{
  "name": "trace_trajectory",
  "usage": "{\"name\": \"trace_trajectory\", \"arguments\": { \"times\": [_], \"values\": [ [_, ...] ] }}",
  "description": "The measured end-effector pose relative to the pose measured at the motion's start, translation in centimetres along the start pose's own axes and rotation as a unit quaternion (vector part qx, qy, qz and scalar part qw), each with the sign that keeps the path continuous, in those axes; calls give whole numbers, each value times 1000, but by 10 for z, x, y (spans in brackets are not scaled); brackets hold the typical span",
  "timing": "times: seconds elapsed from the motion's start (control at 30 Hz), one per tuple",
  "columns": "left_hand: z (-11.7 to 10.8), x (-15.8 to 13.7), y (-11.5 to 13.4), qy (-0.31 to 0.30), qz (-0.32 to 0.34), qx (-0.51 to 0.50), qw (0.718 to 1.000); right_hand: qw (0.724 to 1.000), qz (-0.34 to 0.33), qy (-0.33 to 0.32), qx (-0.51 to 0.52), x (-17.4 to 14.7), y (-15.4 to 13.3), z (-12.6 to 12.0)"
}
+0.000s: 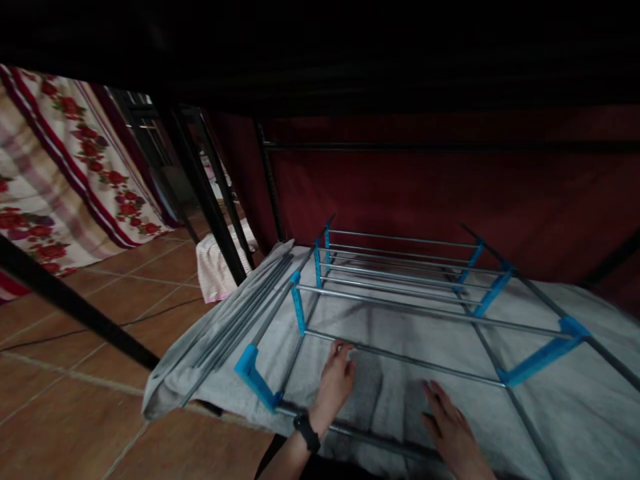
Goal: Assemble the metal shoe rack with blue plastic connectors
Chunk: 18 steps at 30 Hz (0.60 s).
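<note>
Left hand [336, 381] fingertips on the second steel rod [400, 357] of the rack frame [400, 293], fingers loosely bent, gripping nothing. Right hand [450, 427] flat and open on the grey cloth [575, 400], just beside the near rod. Frame lies on the cloth: crossbars already seated in blue plastic connectors [540, 357] on both sides. A bundle of loose rods [240, 313] lies along the cloth's left edge, unfitted, so I'd judge it partly assembled. Tiled floor [100, 413] and floral curtain [65, 180] at left.
</note>
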<state>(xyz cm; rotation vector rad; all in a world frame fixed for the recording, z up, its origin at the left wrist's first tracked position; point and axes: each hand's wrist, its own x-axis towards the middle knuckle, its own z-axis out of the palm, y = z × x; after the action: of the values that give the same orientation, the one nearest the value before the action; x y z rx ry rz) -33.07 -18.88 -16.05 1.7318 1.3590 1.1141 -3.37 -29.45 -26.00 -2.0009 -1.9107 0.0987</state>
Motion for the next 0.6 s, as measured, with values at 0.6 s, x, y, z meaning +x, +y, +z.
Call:
{"name": "trace_trajectory", "arguments": {
  "times": [0.6],
  "values": [
    [-155,-169,11,-211,104,147,961,978,-51,-186,81,49,48,-20]
  ]
}}
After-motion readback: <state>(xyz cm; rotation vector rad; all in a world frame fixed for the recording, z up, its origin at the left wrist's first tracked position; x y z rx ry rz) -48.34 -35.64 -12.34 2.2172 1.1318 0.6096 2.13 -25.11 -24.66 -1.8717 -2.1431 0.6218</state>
